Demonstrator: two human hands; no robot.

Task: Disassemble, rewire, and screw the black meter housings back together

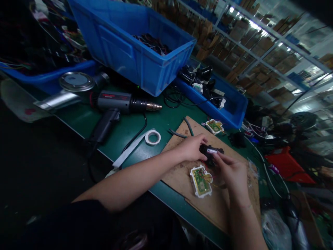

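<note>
My left hand (193,148) grips the left side of a small black plastic part (220,150) just over the brown board. On this part sits a small whitish strip or label (211,151), too small to make out. My right hand (234,173) pinches at its right edge with thumb and fingers; whether it holds the strip or the part itself is unclear. Below the hands, a green circuit board in a white frame (201,182) lies on the brown board (179,184), with thin wires running from it towards the black part.
A hot air gun (114,100) and a roll of white tape (153,138) lie left on the green table (166,118). Blue bins (145,69) stand behind. Another framed circuit board (214,126) lies beyond the hands. A red-orange bin (288,166) is at the right.
</note>
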